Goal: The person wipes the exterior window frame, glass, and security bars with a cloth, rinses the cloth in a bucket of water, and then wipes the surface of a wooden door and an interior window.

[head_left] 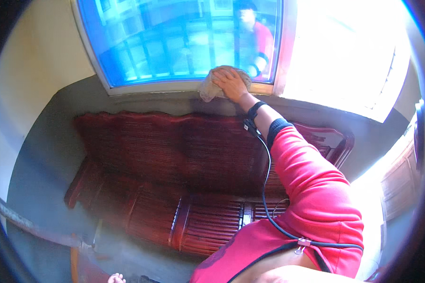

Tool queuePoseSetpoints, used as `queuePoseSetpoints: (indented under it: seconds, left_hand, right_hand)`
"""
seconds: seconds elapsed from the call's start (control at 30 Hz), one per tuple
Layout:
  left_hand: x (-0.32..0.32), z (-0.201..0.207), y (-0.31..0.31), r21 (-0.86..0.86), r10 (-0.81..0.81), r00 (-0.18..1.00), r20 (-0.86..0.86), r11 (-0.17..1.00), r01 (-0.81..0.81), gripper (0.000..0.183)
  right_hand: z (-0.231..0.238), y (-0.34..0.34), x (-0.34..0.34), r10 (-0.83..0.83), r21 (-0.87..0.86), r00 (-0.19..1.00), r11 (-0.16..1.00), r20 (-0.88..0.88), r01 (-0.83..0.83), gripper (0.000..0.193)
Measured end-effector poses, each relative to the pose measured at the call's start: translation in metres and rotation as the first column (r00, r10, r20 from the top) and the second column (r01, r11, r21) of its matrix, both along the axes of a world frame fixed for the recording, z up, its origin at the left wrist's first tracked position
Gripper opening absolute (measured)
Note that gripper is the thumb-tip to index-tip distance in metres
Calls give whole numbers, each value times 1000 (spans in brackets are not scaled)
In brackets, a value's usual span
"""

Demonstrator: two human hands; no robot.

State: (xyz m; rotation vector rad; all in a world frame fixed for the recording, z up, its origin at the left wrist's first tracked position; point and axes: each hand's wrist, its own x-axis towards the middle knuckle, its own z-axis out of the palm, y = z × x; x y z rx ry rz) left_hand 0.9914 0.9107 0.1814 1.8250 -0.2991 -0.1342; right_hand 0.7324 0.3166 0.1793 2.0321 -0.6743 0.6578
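Observation:
My right hand point(233, 86) presses a bunched, greyish-beige cloth point(211, 89) to the lower frame of the window, near its right corner. Its fingers lie spread over the cloth and hold it there. The bluish window pane point(174, 42) rises above the cloth, with a person in red showing in the glass. Around my right wrist is a black band point(255, 111) with a cable running back along my red sleeve. At the bottom edge only a few fingertips of my left hand point(116, 278) show; the rest is cut off.
Beneath the window a dark red wooden slatted bench point(174, 151) stands against the grey-painted wall point(47, 137). Very bright light fills the opening point(344, 52) at right. A wooden door-like panel point(401, 184) stands far right. A curved rail point(33, 226) crosses the lower left.

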Motion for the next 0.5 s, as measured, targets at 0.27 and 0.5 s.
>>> queuePoseSetpoints:
  seconds: [0.27,0.5]
  left_hand:
    - [15,-22,80,52,112,973,204,991,-125,23]
    - [54,-33,35,144,123,983,137,979,-143,25]
  right_hand:
    - [183,-3,-63,138,-43,894,990,426,-133,27]
    - [262,108,36,-140,43,594,984,792,175,27]
